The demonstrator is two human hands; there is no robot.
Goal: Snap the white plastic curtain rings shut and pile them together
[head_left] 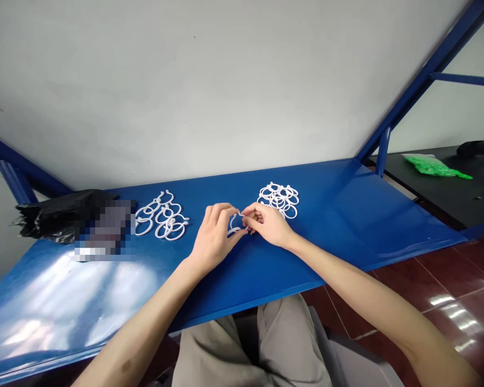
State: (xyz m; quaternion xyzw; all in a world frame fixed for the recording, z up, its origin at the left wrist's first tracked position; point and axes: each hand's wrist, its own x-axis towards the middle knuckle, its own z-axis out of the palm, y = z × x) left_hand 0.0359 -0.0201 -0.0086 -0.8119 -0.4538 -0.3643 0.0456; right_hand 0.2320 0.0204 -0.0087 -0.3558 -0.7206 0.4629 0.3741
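My left hand (214, 234) and my right hand (268, 223) meet over the middle of a blue metal table (339, 215). Both pinch one white plastic ring (236, 224) between their fingertips, just above the tabletop. A pile of several white rings (279, 199) lies just behind my right hand. Another loose group of white rings (163, 219) lies to the left of my left hand.
A black bag (60, 217) sits at the table's far left, partly blurred. A white wall stands close behind the table, with blue frame struts (419, 80) at the right. A dark table with green plastic pieces (431, 166) is at the far right. My knees are under the front edge.
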